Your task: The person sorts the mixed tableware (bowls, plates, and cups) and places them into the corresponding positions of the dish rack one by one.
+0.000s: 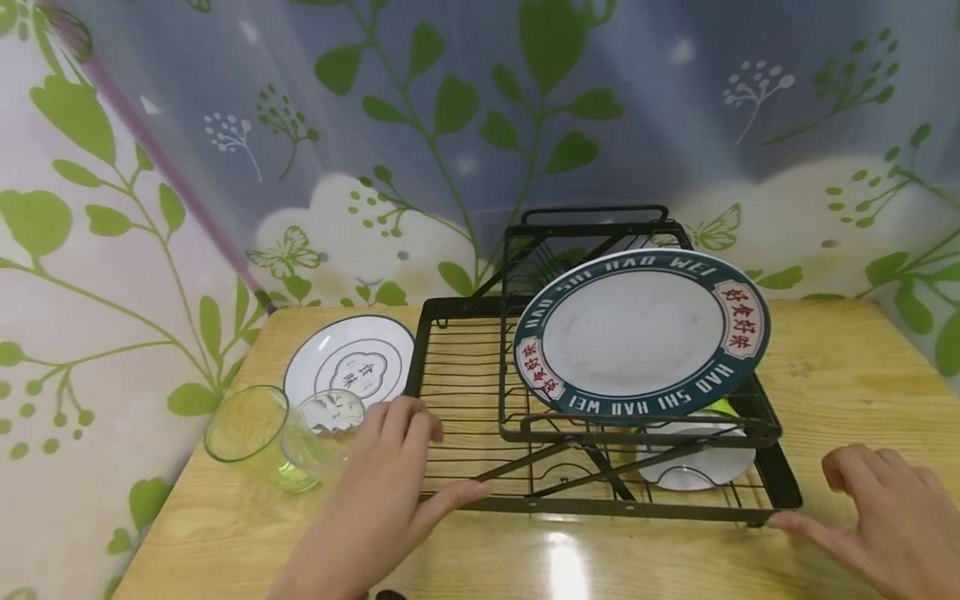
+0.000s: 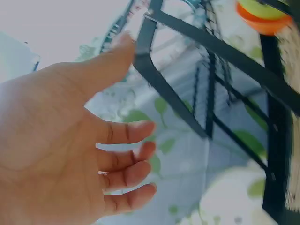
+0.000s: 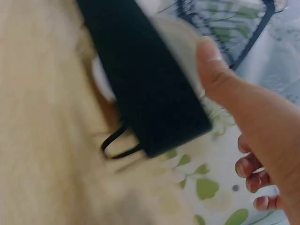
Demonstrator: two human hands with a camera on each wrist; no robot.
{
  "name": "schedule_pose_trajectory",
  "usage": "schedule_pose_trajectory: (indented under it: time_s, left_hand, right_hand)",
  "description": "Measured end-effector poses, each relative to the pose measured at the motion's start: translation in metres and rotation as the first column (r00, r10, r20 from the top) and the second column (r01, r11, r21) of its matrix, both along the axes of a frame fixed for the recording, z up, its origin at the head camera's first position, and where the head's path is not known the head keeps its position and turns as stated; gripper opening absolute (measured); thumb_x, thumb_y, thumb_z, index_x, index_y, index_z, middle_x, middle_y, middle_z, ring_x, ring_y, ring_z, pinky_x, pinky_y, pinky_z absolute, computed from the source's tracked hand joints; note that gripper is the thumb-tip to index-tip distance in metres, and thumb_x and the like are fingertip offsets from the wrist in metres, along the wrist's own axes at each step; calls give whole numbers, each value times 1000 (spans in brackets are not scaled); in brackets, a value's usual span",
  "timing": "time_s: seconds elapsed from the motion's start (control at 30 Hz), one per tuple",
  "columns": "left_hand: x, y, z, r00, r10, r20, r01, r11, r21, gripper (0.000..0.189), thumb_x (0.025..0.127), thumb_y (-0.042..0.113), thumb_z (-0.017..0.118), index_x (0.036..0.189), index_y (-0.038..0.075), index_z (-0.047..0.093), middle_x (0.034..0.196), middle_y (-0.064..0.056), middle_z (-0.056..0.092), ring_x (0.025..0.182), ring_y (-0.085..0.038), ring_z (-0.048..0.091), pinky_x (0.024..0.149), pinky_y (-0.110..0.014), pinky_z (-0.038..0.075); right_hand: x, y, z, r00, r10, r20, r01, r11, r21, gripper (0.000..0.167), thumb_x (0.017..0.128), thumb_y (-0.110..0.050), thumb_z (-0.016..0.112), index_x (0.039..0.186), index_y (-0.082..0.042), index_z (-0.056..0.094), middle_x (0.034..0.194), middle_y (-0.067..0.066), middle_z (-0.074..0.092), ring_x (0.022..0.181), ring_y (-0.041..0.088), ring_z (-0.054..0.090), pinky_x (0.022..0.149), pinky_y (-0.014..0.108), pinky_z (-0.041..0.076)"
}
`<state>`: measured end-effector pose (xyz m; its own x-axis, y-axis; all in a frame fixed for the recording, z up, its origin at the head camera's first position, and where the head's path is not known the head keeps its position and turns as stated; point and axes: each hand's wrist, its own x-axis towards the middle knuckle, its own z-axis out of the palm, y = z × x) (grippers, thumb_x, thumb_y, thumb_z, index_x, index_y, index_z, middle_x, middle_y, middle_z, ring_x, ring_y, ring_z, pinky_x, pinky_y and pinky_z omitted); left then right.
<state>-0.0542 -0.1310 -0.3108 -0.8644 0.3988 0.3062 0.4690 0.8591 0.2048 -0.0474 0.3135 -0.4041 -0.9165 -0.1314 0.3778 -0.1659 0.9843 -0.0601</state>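
A two-level black dish rack [image 1: 480, 503] stands on the wooden table. On its upper level leans a large oval plate [image 1: 633, 333] with a dark green lettered rim. Below that lies a white dish [image 1: 693, 467], partly hidden by the bars. At the rack's left end is my left hand [image 1: 393, 483], fingers loosely bent and thumb out; in the left wrist view the palm [image 2: 51, 150] holds nothing. Just off the right front corner, my right hand [image 1: 888, 517] holds nothing, its thumb [image 3: 220, 75] spread from the fingers close to the rack's frame [image 3: 145, 79].
Left of the rack lie a small white plate [image 1: 311, 358] with a printed centre, a green-tinted glass [image 1: 243, 433] and a clear glass [image 1: 303, 442]. Something yellow-green [image 1: 722, 407] shows beneath the oval plate. A leaf-patterned wall [image 1: 420, 167] rises behind the table [image 1: 832, 375].
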Motion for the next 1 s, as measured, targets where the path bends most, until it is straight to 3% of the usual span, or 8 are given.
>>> schedule_pose_trajectory:
  time_s: [0.17,0.3,0.37,0.5,0.6,0.8,0.9,1.0]
  left_hand:
    - [16,-21,-17,987,28,-157,-20,998,55,48,94,60,43,83,14,43,87,3,35,81,-13,33,70,-27,34]
    - [25,-37,-37,936,147,-321,-74,970,230,41,102,45,40,72,17,40,69,13,31,60,0,30,51,-16,27]
    - [29,-44,-47,909,261,-324,-164,941,297,38,101,33,47,66,19,38,60,16,26,51,4,23,45,-15,20]
    - [38,-54,-61,854,513,-92,-461,826,325,42,95,29,57,62,18,34,52,12,24,45,-3,24,45,-22,22]
    - [41,-56,-70,768,628,123,-635,723,272,45,95,39,57,64,16,35,52,7,27,45,-10,28,46,-28,24]
    - [36,-62,-93,664,651,369,-741,639,207,50,90,52,59,80,7,41,64,-3,40,54,-18,40,50,-32,32]
    - [33,-64,-104,661,628,410,-740,634,223,57,88,52,63,97,-1,43,81,-13,49,68,-26,51,59,-39,41]
    - [30,-64,-114,726,599,338,-687,655,314,61,85,40,71,107,-8,42,96,-21,49,82,-31,52,70,-44,43]
  right_hand:
    - [-1,3,-17,982,-95,163,79,992,101,84,49,-83,69,76,-7,44,77,8,42,76,35,41,70,58,32]
    - [-5,-2,-26,982,-67,178,49,994,102,92,48,-84,69,84,0,53,86,16,48,83,39,44,71,60,33]
    - [-9,-4,-29,986,-34,161,20,996,88,96,47,-83,69,89,2,56,88,18,49,84,40,45,70,59,33]
    - [-15,-7,-32,988,22,155,-32,997,64,102,47,-81,71,100,4,57,93,21,50,87,42,46,70,60,33]
    - [-18,-7,-34,987,48,152,-54,998,42,107,47,-80,73,107,7,55,96,22,50,90,43,45,71,61,33]
    - [-20,-4,-37,987,77,144,-77,997,-1,107,43,-78,76,106,5,52,97,22,49,90,42,43,72,60,32]
    - [-20,-4,-37,985,85,150,-83,996,-19,104,43,-77,78,103,3,51,97,20,49,88,40,43,71,58,33]
    - [-21,-3,-36,985,94,147,-87,995,-50,100,41,-76,80,98,0,50,94,18,48,85,38,44,69,55,33]
